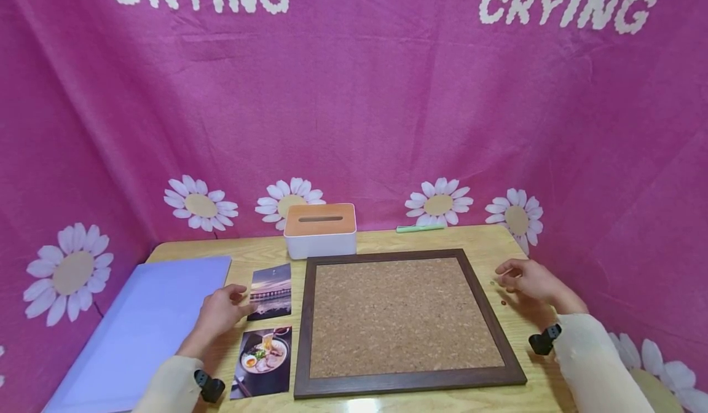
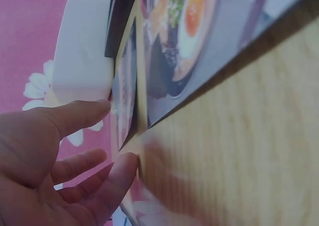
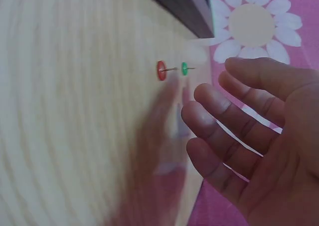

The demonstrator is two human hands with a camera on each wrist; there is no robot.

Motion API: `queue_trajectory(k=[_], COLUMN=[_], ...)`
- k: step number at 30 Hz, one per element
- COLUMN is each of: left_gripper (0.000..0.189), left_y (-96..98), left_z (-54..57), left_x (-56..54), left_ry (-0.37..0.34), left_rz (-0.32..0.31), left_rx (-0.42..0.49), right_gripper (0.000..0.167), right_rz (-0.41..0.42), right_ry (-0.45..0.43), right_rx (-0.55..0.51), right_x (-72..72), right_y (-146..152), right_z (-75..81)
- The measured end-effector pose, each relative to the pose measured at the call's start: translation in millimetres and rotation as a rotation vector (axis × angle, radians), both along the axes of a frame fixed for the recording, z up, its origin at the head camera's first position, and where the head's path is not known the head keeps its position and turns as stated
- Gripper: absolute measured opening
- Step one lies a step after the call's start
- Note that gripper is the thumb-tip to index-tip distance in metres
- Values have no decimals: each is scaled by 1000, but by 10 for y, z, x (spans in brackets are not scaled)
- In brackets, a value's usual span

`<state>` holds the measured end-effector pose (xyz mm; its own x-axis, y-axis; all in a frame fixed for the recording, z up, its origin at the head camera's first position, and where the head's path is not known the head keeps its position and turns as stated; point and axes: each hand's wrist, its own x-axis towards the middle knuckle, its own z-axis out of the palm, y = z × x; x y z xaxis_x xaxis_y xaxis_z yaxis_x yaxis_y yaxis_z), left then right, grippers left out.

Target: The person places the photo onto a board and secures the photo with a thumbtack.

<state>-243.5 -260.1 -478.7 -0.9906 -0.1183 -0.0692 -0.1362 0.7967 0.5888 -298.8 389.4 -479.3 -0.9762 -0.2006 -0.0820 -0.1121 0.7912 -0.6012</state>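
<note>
My left hand (image 1: pixel 219 310) is beside a photo of a pier at dusk (image 1: pixel 272 284), its thumb near the photo's left edge; whether it touches is unclear. In the left wrist view the fingers (image 2: pixel 82 118) are loosely bent and hold nothing. A photo of a ramen bowl (image 1: pixel 263 362) lies just in front of the pier photo. My right hand (image 1: pixel 533 279) hovers over the table's right side with relaxed fingers and nothing in them. Near it, a red thumbtack (image 3: pixel 161 70) and a green thumbtack (image 3: pixel 184 69) lie with their pins up.
A cork board (image 1: pixel 404 314) in a dark wooden frame fills the middle of the table. Behind it stand a tissue box (image 1: pixel 322 244) with a wooden lid and a light green object (image 1: pixel 420 228). A pale blue panel (image 1: pixel 149 321) lies at the left. Pink cloth (image 1: pixel 354 106) hangs around the table.
</note>
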Motion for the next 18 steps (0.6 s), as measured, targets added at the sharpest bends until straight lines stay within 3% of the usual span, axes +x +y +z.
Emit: queue_trajectory(k=[5, 11, 18], left_gripper=[57, 58, 58], left_y=[26, 34, 50], left_z=[-21, -67, -94], left_x=[-13, -42, -69], left_ry=[5, 31, 37], left_rz=[15, -1, 8], left_rx=[-22, -43, -49], right_gripper=[23, 15, 7], right_rz=[-19, -4, -10], right_ry=[-20, 56, 80], right_rx=[7, 68, 72], right_x=[20, -27, -65], right_y=[-6, -48, -93], right_z=[-47, -104, -165])
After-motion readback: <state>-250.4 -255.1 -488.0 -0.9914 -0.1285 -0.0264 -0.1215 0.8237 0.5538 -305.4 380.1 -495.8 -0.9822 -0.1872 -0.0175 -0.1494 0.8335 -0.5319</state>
